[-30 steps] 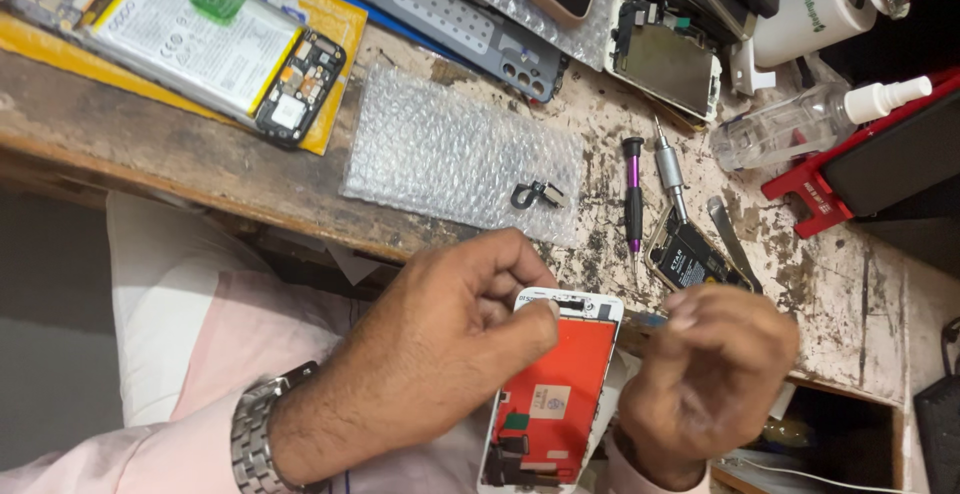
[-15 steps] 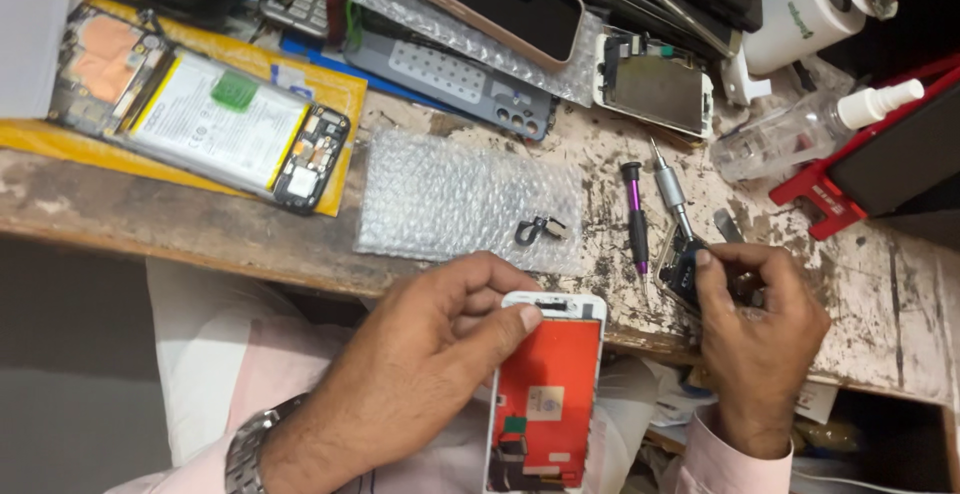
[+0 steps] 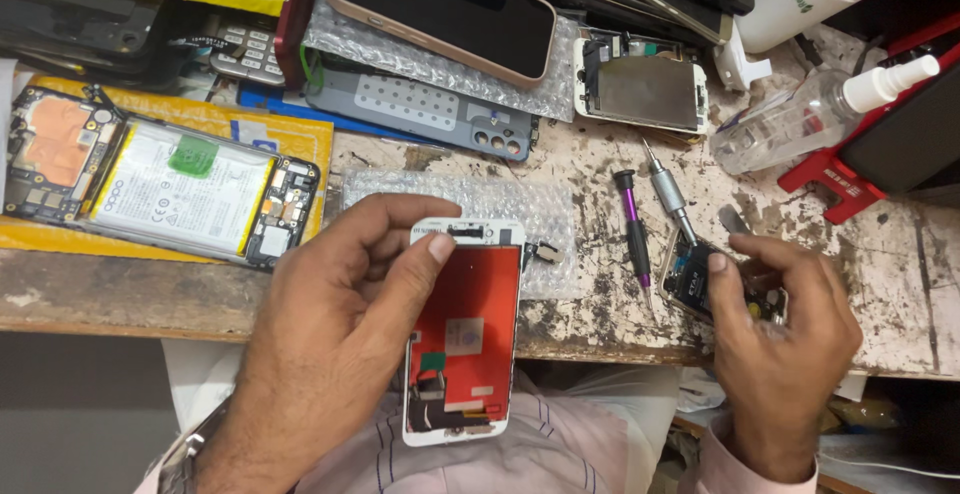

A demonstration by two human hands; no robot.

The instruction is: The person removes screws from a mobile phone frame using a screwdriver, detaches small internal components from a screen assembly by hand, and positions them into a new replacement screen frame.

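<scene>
My left hand [image 3: 330, 334] holds a white-framed phone screen panel [image 3: 465, 339], its red back facing up, thumb pressed near the top edge. The panel hangs over the bench's front edge above my lap. My right hand [image 3: 785, 339] rests on the bench to the right, fingers on a small dark circuit board [image 3: 695, 279]. Two screwdrivers lie just left of that hand: a purple-handled one [image 3: 634, 229] and a silver one [image 3: 668, 194]. A sheet of bubble wrap [image 3: 500, 209] lies behind the panel with a small black part [image 3: 546, 252] on it.
An opened phone with exposed battery [image 3: 175, 189] lies on a yellow mat at the left. At the back are a grey phone back cover [image 3: 425, 109], a pink-edged phone [image 3: 445, 9] and a bare screen frame [image 3: 640, 84]. A spray bottle [image 3: 815, 114] and a red stand [image 3: 835, 179] sit at the right.
My right hand moved from my lap area up onto the bench and settled on the small circuit board. My left hand lifted the screen panel slightly toward the bench edge. The camera tilted forward.
</scene>
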